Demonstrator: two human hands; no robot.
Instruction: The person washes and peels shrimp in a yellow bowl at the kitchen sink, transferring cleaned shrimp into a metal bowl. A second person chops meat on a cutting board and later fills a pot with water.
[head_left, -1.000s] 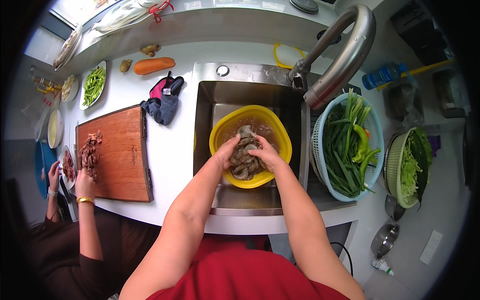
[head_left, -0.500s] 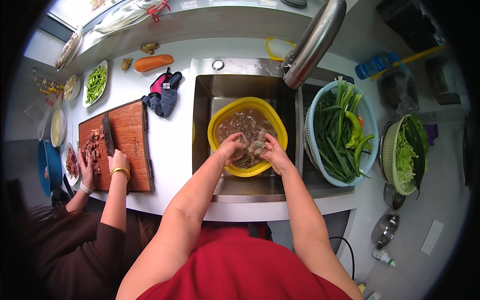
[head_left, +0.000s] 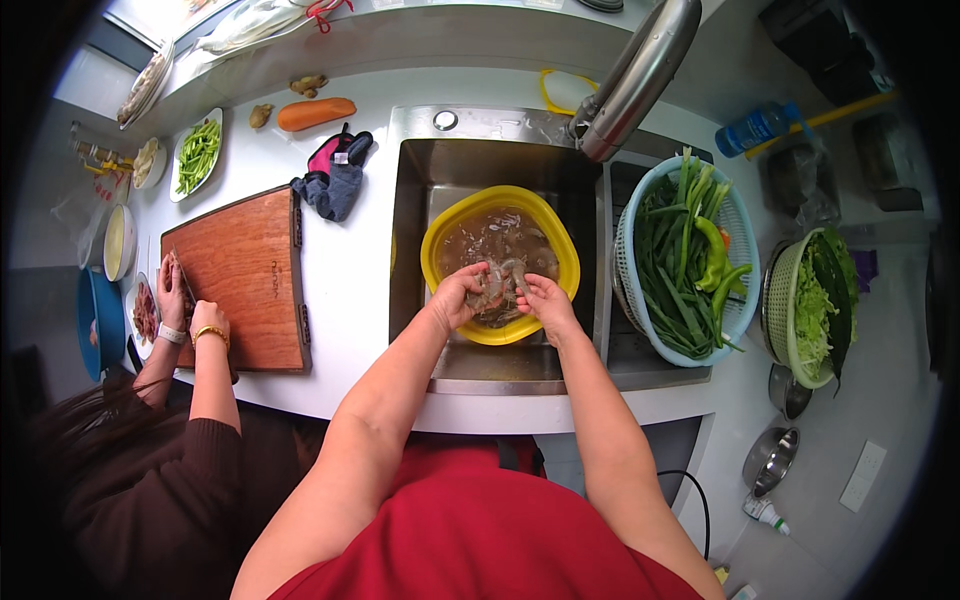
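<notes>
A yellow basin of cloudy water with shrimp in it stands in the steel sink. Over the near half of the basin, my left hand has its fingers curled against greyish shrimp. Opposite it, my right hand pinches at the same small bunch, thumb and fingers closed. Both hands are at the water's level, fingertips pointing inward with the shrimp between them. How many shrimp each hand grips cannot be made out.
A metal faucet arches over the sink's right side. On the right stands a blue basket of greens and peppers. At left, a co-worker's hands work with a knife at a wooden cutting board, beside a plate of meat.
My hands stay over the basin, shifting the shrimp slightly between the fingers. The co-worker's knife and chopped meat have moved to the board's left edge. The whole view has shifted slightly.
</notes>
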